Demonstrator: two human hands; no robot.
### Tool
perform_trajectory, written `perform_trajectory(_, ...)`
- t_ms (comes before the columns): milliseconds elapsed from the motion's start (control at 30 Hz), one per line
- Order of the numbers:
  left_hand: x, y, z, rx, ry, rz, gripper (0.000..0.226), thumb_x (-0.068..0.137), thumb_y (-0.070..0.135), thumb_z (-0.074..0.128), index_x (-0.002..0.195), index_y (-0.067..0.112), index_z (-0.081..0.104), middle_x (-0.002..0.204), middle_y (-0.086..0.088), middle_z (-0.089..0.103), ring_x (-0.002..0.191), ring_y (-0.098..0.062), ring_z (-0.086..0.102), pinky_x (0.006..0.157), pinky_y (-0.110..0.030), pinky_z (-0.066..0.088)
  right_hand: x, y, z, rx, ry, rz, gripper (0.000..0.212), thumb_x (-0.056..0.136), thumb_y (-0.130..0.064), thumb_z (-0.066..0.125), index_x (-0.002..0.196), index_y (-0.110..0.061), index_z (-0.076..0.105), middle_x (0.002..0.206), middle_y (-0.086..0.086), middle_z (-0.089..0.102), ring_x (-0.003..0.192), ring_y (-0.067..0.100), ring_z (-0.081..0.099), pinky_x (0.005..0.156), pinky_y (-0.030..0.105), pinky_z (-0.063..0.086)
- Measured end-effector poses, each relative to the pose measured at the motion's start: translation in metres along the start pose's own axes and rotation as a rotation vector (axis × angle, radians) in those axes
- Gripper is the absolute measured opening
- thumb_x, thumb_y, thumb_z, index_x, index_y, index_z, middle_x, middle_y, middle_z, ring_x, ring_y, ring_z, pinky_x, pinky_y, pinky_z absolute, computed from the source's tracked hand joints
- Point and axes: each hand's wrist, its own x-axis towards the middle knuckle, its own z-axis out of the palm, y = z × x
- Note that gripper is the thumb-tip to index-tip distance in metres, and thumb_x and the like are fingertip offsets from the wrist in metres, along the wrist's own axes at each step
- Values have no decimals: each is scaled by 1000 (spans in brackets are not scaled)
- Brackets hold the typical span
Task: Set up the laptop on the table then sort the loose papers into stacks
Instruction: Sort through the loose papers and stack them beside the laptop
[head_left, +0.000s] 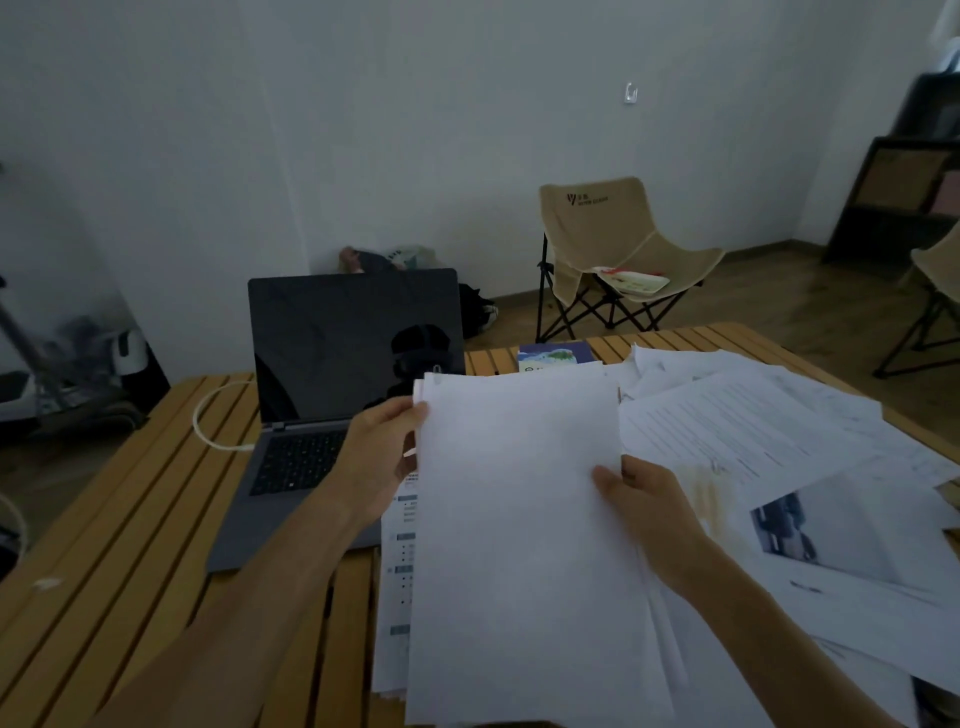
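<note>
An open grey laptop (332, 395) with a dark screen stands on the wooden slatted table (130, 519), left of centre. I hold a blank white sheaf of paper (519, 545) in front of me, with a clip at its top left corner. My left hand (379, 457) grips its left edge near the top. My right hand (644, 514) grips its right edge at mid height. Under the sheaf lies a printed page (400, 571). Loose printed papers (769, 447) are spread in a messy heap over the right side of the table.
A white cable (208, 415) loops from the laptop's left side. A blue booklet (553, 356) lies at the table's far edge. A beige folding chair (613, 254) stands behind the table, another chair (930, 301) and a dark shelf (898, 197) at right.
</note>
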Motion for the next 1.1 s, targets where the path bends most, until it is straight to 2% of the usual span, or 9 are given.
perform_trajectory(200,-1,1,-2,29,-7,10,18,94,16,60,94,2,71,93,-12,74,79,-24,68,72,-34,57,0,5,-13,161,-62,83,21,101,-16,55,107,-6,74,104,13,76,98,34,73,89,48,57)
perform_trajectory(367,-3,-1,8,-302,-85,-187,22,93,22,62,108,9,71,89,-5,71,76,-18,65,75,-34,50,-3,-5,-12,338,-14,94,23,101,-19,53,110,-10,73,105,10,76,96,31,74,82,43,59)
perform_trajectory(467,-4,-8,14,-406,-85,-260,30,93,21,60,117,6,69,97,-8,71,90,-25,63,86,-40,51,-6,-6,-9,352,-20,121,24,101,-17,52,112,-8,72,106,10,76,98,30,73,82,41,59)
perform_trajectory(533,-6,-12,19,-308,-49,-204,31,91,19,63,117,1,67,105,-13,71,92,-26,64,83,-38,53,-7,-5,-7,333,-29,121,24,102,-17,51,111,-8,72,104,10,77,93,29,74,76,38,60)
perform_trajectory(633,-9,-13,23,-5,51,47,23,89,14,68,109,4,63,100,-10,73,77,-18,69,64,-27,54,-9,-5,-8,246,23,99,24,103,-17,51,102,-10,74,95,9,78,80,23,75,67,35,62)
perform_trajectory(800,-8,-19,20,373,89,367,7,91,11,66,95,14,60,92,1,68,81,-14,66,68,-23,53,-6,-1,-15,143,83,93,27,101,-23,55,95,-6,75,96,20,74,91,36,72,85,56,58)
perform_trajectory(933,-7,-24,23,416,31,336,14,95,12,60,95,14,74,89,5,74,82,-13,69,71,-22,54,-3,4,-16,85,90,67,34,99,-27,59,92,5,67,95,29,68,80,35,66,86,60,55)
perform_trajectory(1033,-2,-18,26,161,66,110,29,96,22,52,94,0,70,82,-11,71,75,-23,63,68,-31,48,-2,6,-16,74,80,-3,39,97,-29,62,77,4,62,73,16,65,69,28,60,73,45,57)
perform_trajectory(1100,0,-13,29,110,75,54,31,96,31,54,86,4,66,76,-8,67,67,-21,60,63,-32,47,-3,4,-15,62,75,-51,37,96,-29,65,68,-4,61,63,5,63,62,21,59,63,35,53)
